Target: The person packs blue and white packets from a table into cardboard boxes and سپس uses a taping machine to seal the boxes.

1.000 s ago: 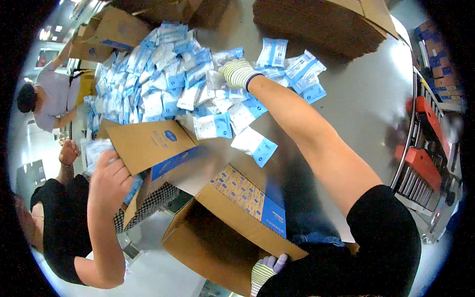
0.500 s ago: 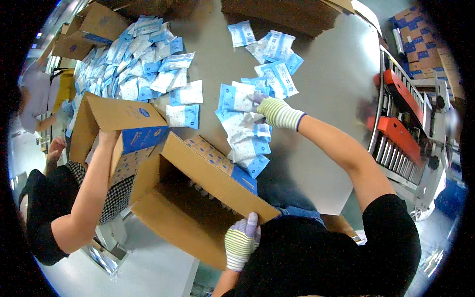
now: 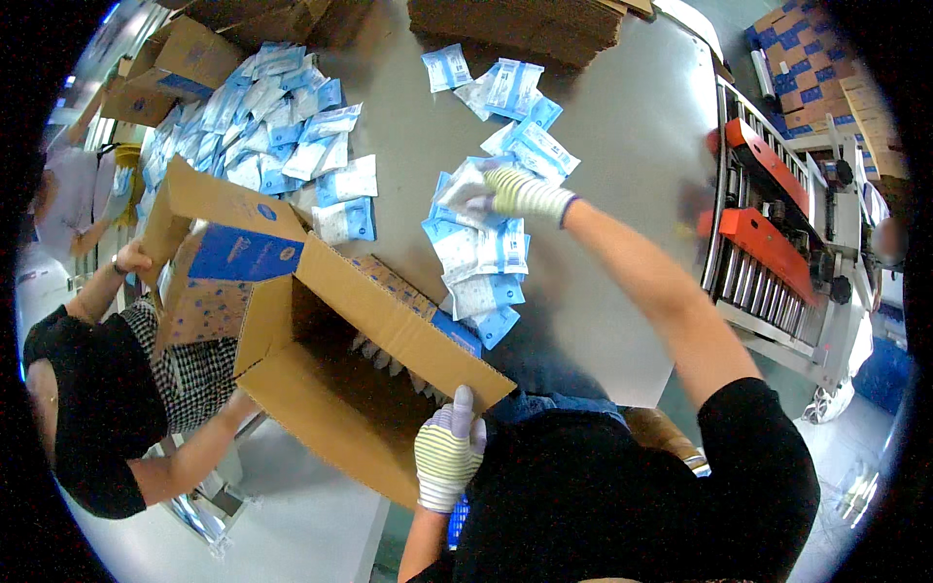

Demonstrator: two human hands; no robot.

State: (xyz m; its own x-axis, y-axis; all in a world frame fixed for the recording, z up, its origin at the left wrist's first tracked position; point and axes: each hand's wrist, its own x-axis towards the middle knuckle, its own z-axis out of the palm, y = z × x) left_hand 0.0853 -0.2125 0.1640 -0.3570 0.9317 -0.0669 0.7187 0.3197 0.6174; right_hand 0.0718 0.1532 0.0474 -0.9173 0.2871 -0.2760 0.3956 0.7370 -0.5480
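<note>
Under the right hand (image 3: 520, 192), which is gloved in a striped knit glove and stretched well out over the grey table (image 3: 632, 146), lies a loose run of blue-and-white sachets (image 3: 476, 257); the fingers are curled down onto the top packets and seem to be gripping one or two, though blur hides how tightly they close. More sachets (image 3: 515, 92) lie scattered just beyond that hand, toward a stack of flat cardboard (image 3: 515, 29) at the far edge. Well back from it and close to the body, the left hand (image 3: 447, 452), gloved alike, is closed on the near flap of an open cardboard box (image 3: 330, 360), thumb and fingers pinching the edge, with the box tipped on its side and its mouth facing the person. To the left of that hand, a co-worker in a black top holds the box's far flap with one hand (image 3: 131, 257). Beyond the box, a large heap of sachets (image 3: 262, 126) covers the table's far left. Off to the right of the reaching arm stands a roller conveyor with orange parts (image 3: 768, 233).
</note>
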